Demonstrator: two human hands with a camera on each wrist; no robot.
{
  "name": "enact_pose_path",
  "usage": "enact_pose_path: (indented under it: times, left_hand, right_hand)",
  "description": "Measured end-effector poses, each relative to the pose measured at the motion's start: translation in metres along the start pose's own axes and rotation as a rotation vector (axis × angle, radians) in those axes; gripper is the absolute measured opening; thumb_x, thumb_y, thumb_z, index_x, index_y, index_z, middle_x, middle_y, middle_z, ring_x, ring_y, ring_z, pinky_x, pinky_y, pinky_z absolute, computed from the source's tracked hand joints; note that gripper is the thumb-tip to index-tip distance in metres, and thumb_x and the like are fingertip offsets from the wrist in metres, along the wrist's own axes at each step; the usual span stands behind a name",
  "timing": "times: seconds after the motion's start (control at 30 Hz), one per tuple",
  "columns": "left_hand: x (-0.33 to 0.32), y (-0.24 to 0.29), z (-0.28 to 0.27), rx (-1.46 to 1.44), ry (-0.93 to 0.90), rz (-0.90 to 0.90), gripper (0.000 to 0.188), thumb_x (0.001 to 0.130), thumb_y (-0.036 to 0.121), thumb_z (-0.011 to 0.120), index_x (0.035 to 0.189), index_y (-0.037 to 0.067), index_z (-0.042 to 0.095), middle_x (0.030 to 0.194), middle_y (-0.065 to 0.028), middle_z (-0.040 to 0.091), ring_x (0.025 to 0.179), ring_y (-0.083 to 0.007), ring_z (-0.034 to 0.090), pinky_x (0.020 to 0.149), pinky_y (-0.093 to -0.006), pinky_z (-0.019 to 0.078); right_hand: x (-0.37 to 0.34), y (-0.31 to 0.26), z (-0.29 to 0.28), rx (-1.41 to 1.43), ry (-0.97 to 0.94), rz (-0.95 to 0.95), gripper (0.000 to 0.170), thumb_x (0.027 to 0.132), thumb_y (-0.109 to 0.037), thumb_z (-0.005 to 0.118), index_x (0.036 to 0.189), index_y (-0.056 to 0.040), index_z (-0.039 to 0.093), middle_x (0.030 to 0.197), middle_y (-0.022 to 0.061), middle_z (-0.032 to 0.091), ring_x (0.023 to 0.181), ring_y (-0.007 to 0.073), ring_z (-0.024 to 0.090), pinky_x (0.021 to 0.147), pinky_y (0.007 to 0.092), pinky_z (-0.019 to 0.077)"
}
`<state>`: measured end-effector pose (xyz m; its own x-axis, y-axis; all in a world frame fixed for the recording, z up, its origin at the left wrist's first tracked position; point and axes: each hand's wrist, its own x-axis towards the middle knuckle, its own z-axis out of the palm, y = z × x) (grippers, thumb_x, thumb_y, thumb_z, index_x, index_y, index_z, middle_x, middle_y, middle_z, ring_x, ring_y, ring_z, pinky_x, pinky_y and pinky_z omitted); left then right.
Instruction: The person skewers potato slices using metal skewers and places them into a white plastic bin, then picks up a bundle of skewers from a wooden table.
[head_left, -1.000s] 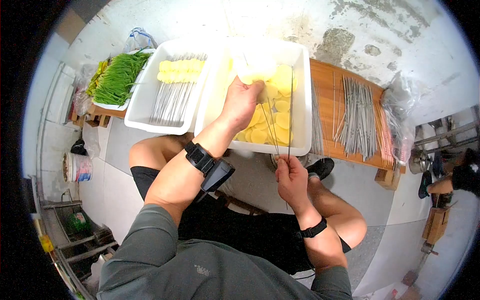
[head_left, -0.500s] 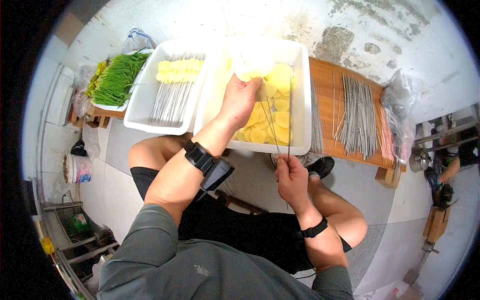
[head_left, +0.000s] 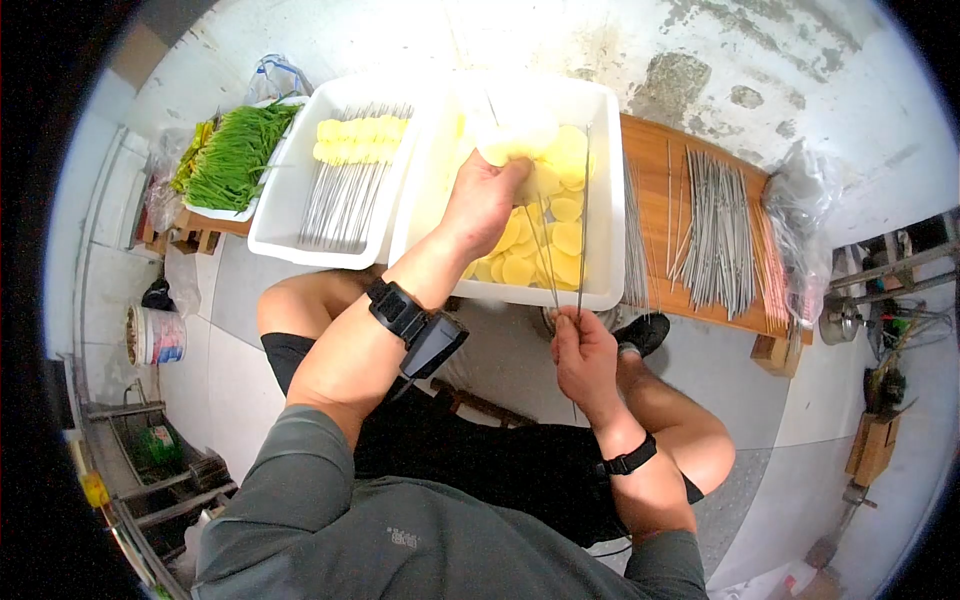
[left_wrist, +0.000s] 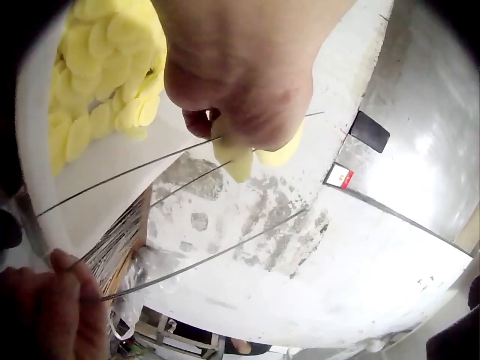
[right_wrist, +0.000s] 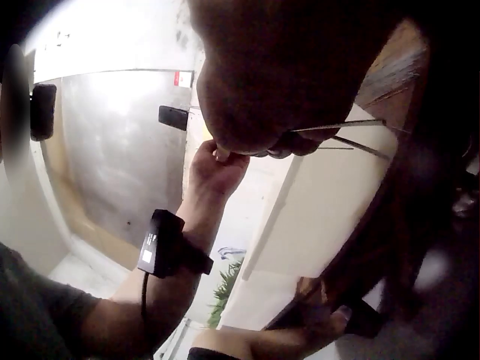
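Above the white tub of yellow potato slices (head_left: 515, 270), my left hand (head_left: 485, 205) pinches a few potato slices (left_wrist: 238, 166) between thumb and fingers. Thin metal skewers (head_left: 540, 240) run from these slices down to my right hand (head_left: 585, 360). That hand grips the skewers near their lower ends, in front of the tub's near rim. One more skewer (head_left: 583, 200) rises from the right hand and passes to the right of the held slices, apart from them. In the right wrist view the right hand (right_wrist: 277, 75) is dark, and skewer ends stick out from its fingers.
A second white tub (head_left: 275, 235) holds a row of skewered slices. Farther left, green vegetables (head_left: 235, 165) fill a tray. Loose metal skewers (head_left: 715, 235) lie on the wooden board (head_left: 650, 180) at right, beside a clear plastic bag (head_left: 800, 220). A bucket (head_left: 155, 335) stands on the floor.
Both hands stay almost in place, with the same hold on slices and skewers. Another person, partly seen at the right edge earlier, is out of view now.
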<state>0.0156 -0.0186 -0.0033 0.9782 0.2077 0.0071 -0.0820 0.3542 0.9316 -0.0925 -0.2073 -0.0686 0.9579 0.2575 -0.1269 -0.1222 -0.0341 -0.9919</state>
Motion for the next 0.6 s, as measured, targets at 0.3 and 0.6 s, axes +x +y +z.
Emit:
enact_pose_path:
  times: [0.3,0.6]
  left_hand:
    - [-0.007,-0.009,-0.001,-0.086,-0.053,-0.067,0.031,0.090,0.001,0.048,0.121,0.003,0.055,0.111,-0.0045,0.061,0.097,-0.0133,0.059,0.082,-0.0291,0.0494]
    - [-0.007,0.017,0.009,-0.183,0.127,-0.167,0.029,0.095,0.017,0.047,0.119,0.002,0.053,0.110,-0.0098,0.062,0.094,-0.0215,0.063,0.080,-0.0342,0.0530]
  right_hand:
    - [0.007,-0.002,-0.001,-0.173,0.054,-0.103,0.016,0.093,-0.014,0.056,0.097,0.0006,0.061,0.060,0.0039,0.055,0.055,0.0082,0.048,0.053,0.0257,0.0415]
    - [0.010,0.011,-0.005,-0.206,0.076,-0.235,0.014,0.093,-0.009,0.055,0.099,0.0026,0.062,0.066,-0.0023,0.054,0.059,0.0035,0.047,0.054,0.0202,0.0406]
